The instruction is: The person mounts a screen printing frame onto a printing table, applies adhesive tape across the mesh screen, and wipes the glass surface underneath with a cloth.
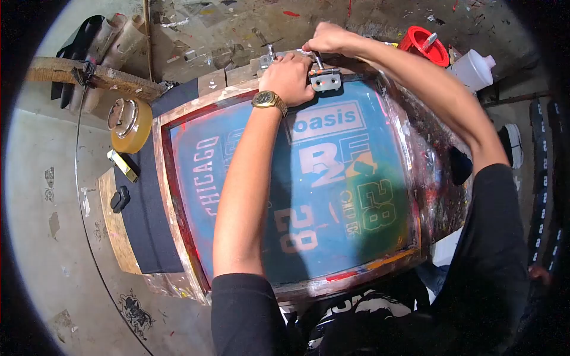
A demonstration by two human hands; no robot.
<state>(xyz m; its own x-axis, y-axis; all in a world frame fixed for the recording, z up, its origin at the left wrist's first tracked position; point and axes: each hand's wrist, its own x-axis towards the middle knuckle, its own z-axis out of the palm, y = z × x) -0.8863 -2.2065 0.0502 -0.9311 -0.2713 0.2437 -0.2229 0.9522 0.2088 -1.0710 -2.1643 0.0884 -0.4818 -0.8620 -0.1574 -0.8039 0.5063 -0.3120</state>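
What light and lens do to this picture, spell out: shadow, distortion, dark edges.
Head view: shadow crosses the blue mesh screen; same view: the paint-stained wooden frame bows, probably from a wide lens; head view corners go black; there, the silver metal hinge is sharp enough to show its holes.

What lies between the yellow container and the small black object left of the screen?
The head view shows a small box between the yellow container and the black object.

Shiny metal hinge (326, 80), rough wooden frame (181, 207)
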